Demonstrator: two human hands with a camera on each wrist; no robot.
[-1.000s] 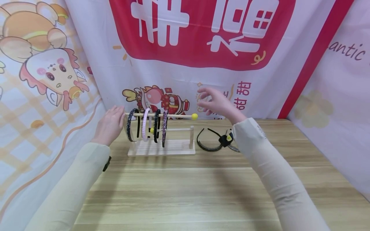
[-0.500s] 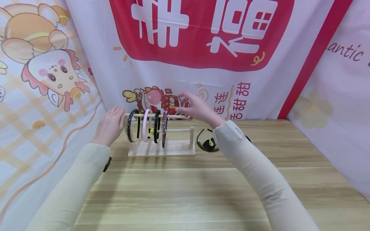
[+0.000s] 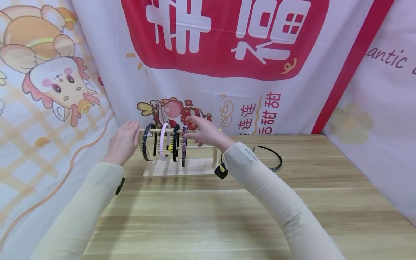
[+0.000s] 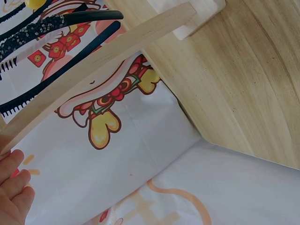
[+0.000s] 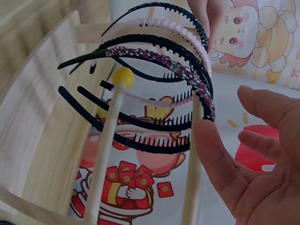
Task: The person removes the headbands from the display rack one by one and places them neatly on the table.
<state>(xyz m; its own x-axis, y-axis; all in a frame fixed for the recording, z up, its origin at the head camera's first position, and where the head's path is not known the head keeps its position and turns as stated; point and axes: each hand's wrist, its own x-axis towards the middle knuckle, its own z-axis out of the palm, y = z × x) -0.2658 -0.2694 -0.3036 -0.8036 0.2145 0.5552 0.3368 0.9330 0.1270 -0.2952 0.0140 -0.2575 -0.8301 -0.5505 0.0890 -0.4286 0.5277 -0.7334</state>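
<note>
A wooden headband rack stands at the back of the table. Several headbands hang on its upper rod: a dark glittery one, a pale pink one, a black one and a purple glitter headband. At the rack's left end, my left hand rests its fingers against the top of the upright. My right hand is beside the purple glitter headband, fingers spread. In the right wrist view its thumb lies by that headband and the rod; whether they touch I cannot tell.
Right of the rack lie a headband with a black bow, partly hidden by my sleeve, and another dark headband. A lower rod with a yellow ball juts out under the upper rod. Printed cloth hangs behind.
My right hand has moved left and down, from beyond the upper rod's right end to the purple glitter headband. The left hand stays at the rack's left end.
</note>
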